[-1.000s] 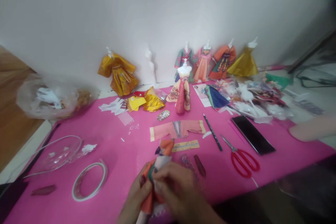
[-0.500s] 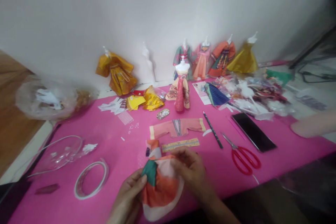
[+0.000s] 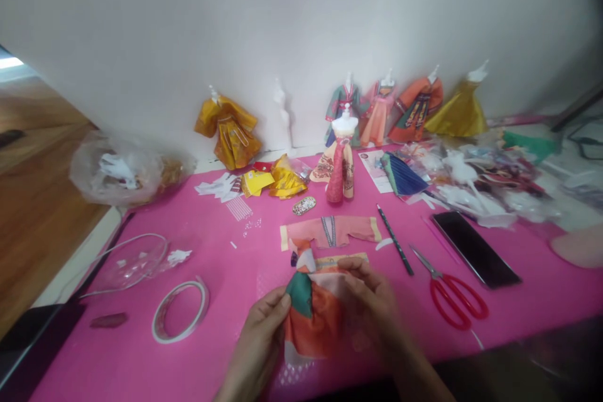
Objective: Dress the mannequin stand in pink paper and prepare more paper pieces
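Note:
An orange doll skirt [image 3: 315,320] with a green patch and pale edging is held between my two hands, low over the pink table. My left hand [image 3: 261,326] pinches its left side beside the green patch. At the upper right edge, my right hand [image 3: 372,295] has the pale band between thumb and fingers. Just beyond lies a pink doll jacket [image 3: 311,232] with its sleeves spread flat. A patterned fabric strip [image 3: 362,257] is partly hidden behind my right hand and the skirt.
To the right lie red-handled scissors [image 3: 456,301], a black phone [image 3: 475,248] and a dark pencil [image 3: 394,239]. A tape roll [image 3: 157,326] is at left. Behind stand dressed doll forms [image 3: 342,157] and a bare one [image 3: 284,113]. Plastic bags [image 3: 475,182] pile up at right.
The view has swung slightly left, so everything appears farther right. Both hands keep the skirt, whose lower hem now hangs differently and looks shorter.

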`<state>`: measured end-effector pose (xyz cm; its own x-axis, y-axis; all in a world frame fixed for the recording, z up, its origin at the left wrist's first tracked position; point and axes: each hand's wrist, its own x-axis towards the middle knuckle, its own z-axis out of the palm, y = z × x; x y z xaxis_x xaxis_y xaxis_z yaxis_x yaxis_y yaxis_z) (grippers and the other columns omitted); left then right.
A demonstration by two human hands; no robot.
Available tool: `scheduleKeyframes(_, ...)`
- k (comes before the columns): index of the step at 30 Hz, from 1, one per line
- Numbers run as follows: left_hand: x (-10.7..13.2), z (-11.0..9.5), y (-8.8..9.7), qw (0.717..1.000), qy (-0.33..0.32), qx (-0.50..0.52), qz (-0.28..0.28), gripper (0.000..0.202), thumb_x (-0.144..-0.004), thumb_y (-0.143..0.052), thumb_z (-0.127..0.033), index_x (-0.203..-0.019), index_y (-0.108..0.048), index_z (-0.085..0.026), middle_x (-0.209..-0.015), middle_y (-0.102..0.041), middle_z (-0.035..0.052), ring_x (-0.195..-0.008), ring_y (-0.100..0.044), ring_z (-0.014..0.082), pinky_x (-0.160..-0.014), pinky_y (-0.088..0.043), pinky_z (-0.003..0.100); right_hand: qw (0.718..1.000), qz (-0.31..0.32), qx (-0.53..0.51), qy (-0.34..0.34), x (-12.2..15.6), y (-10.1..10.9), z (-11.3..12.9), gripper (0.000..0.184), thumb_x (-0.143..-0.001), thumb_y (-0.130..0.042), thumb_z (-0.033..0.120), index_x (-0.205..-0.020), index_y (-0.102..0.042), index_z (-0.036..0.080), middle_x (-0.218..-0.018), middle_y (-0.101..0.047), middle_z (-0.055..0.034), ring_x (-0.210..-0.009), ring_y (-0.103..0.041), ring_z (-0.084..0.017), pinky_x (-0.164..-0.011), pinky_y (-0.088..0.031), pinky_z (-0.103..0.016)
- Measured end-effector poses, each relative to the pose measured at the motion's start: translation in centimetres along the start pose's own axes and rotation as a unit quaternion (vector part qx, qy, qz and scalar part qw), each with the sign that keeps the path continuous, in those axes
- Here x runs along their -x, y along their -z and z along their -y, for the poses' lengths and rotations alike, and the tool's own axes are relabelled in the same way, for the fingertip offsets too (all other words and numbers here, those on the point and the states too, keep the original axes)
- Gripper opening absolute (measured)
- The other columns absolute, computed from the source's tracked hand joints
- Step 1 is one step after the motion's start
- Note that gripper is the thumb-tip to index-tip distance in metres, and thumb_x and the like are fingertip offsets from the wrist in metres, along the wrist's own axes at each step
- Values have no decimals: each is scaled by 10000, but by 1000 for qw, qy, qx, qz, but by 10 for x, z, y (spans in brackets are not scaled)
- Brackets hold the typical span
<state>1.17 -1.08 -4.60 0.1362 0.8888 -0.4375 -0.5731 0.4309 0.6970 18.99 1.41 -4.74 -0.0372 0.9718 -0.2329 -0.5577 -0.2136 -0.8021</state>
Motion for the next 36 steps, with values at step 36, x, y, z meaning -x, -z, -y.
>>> scheduleKeyframes(36, -7, -1, -9, 998, 7, 64, 23, 259, -805, -725, -375, -970, -754, -176, -947, -793, 81, -942, -734, 281, -931, -557, 421, 990, -52, -104, -82, -6, -2, 21, 378, -630, -879, 303, -932, -666, 225, -795, -756, -23, -692, -718, -212, -639, -564, -322)
